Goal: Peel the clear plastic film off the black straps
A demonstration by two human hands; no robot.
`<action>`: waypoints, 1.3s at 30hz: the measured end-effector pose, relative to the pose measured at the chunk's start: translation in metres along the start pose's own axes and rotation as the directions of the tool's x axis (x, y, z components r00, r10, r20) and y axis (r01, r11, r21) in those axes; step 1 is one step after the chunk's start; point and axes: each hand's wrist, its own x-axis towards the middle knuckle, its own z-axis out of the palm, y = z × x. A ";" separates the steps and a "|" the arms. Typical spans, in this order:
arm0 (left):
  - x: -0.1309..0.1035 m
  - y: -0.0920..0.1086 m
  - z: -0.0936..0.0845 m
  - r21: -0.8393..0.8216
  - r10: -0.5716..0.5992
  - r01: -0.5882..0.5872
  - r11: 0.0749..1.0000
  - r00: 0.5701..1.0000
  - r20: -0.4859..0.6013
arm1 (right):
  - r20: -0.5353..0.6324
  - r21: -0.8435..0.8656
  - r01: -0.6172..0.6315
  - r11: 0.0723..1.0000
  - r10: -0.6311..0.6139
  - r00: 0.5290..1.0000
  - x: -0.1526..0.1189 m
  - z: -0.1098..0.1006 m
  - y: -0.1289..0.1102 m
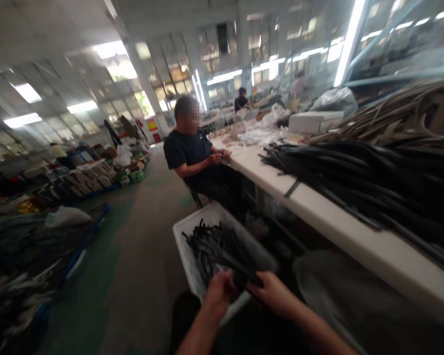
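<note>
Head: hands (222, 288) (270, 291) forward on black strips (216, 246)

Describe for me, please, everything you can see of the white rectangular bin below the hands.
The white, rectangular, open-topped bin looks like plastic, with a rim along its top edge. A loose heap of thin black strips lies in it. It stands upright between the wearer and a seated person in dark clothes, beside a long pale-topped table. The left hand and right hand are over its near end; blur hides whether they touch it.
</note>
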 end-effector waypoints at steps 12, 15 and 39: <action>-0.031 -0.040 -0.011 -0.031 -0.159 0.157 0.987 0.986 -0.055 | 0.036 0.101 -0.140 0.985 0.137 0.990 -0.014 -0.009 -0.025; -0.035 -0.035 -0.017 -0.024 -0.134 0.132 0.991 0.985 -0.105 | 0.119 0.201 -0.193 0.960 0.171 0.978 -0.026 -0.016 -0.024; -0.025 -0.030 -0.010 -0.237 -0.115 0.148 0.960 0.982 0.149 | 0.047 0.124 -0.081 0.989 0.076 0.996 -0.050 -0.014 -0.010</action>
